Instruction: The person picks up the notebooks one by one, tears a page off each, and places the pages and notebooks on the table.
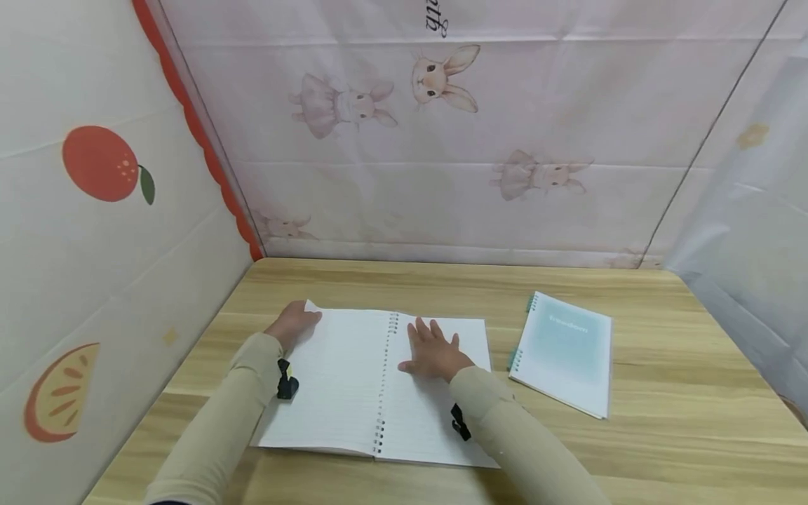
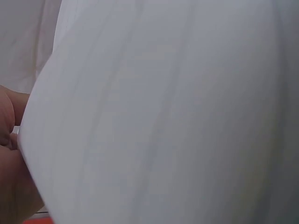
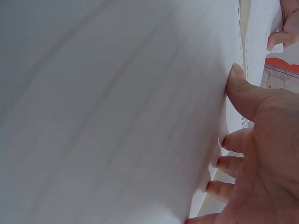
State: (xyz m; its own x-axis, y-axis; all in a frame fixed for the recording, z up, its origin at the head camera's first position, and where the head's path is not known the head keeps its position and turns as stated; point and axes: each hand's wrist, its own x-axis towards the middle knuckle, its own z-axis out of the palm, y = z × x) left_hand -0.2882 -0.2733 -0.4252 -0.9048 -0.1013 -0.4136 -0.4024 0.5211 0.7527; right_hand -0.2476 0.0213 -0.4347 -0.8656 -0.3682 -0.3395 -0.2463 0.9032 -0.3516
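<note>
A ring-bound notebook (image 1: 341, 379) with lined white pages lies spread on the table, its spiral running down the middle. At the upper left corner of the left page, my left hand (image 1: 294, 322) pinches the paper, and the corner sticks up beside the thumb. In the left wrist view the lifted page (image 2: 140, 112) hides most of that hand (image 2: 16, 172). My right hand (image 1: 435, 351) rests on the right page with fingers spread. Its thumb and fingertips touch the paper in the right wrist view, where the palm (image 3: 261, 154) shows.
A second ring-bound notebook (image 1: 564, 354), closed, with a pale blue-green cover reading "freedom", lies tilted to the right of my right hand. The wooden table (image 1: 682, 393) meets a printed cloth backdrop (image 1: 404, 210) behind and another printed cloth (image 1: 139, 266) at the left.
</note>
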